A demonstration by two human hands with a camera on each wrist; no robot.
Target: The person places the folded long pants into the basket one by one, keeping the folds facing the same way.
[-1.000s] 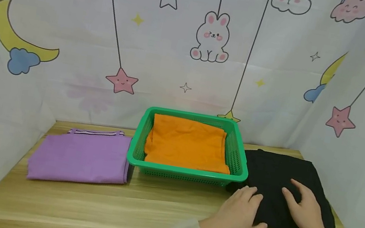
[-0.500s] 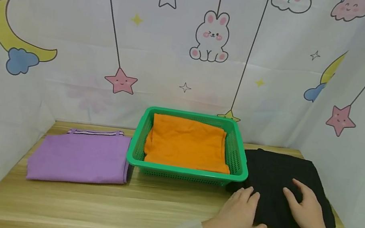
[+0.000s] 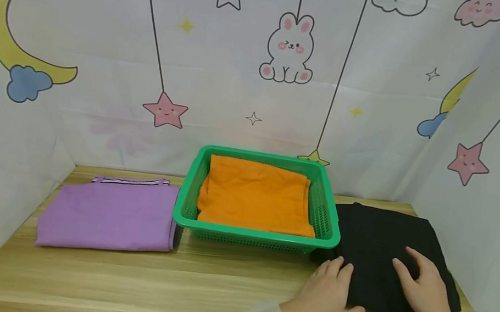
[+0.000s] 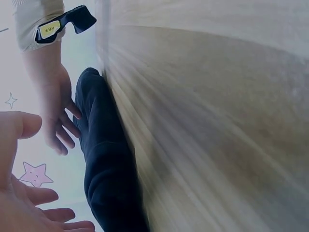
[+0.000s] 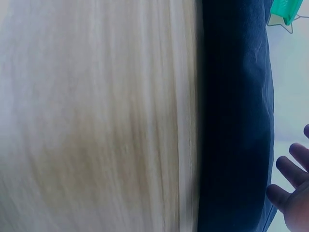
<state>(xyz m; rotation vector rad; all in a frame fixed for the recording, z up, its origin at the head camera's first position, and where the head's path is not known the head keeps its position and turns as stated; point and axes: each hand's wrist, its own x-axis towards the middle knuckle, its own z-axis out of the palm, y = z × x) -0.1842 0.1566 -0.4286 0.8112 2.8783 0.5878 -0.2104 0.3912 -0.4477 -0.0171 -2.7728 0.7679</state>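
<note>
Basket [image 3: 256, 233] so far: just orange cloth [image 3: 255, 196] | purple cloth [image 3: 114, 215] + black cloth [image 3: 384, 232] both outside | left hand [image 3: 322, 297] + right hand [image 3: 427, 292] spread, gripping nothing

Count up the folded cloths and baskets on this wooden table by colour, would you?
Green: 1 (basket)
Orange: 1 (orange cloth, in the basket)
Purple: 1 (purple cloth)
Black: 1 (black cloth)
Total: 4

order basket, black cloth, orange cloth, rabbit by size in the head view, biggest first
1. Basket and black cloth: too close to rank; the right hand hides part of the latter.
2. Orange cloth
3. Rabbit
</note>
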